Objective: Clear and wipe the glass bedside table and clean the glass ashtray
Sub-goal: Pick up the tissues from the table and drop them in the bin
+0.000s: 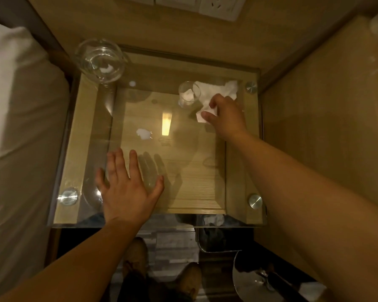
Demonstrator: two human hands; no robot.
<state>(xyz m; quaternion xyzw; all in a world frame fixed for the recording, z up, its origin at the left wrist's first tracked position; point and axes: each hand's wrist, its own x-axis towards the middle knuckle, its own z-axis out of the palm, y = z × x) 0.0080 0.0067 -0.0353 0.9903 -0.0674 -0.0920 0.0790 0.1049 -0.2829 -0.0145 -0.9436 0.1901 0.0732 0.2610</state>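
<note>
The glass bedside table (207, 188) fills the middle of the view, its clear top over a wooden frame. A white tissue (218, 92) lies at the back right corner, and my right hand (226, 118) pinches its near edge. Just left of the tissue stands a small drinking glass (189, 94) with a white scrap inside. A large round glass ashtray (100, 59) sits at the back left corner with a white bit in it. A small white spill (143, 133) marks the glass near the middle. My left hand (127, 188) rests flat on the front left of the top, fingers spread.
A bed with white bedding (15, 118) runs along the left side. Wooden panels (327, 118) close in the right and the back wall. Metal studs (255, 201) mark the table corners. A bin with a liner (260, 277) and my shoes (138, 258) show on the floor below.
</note>
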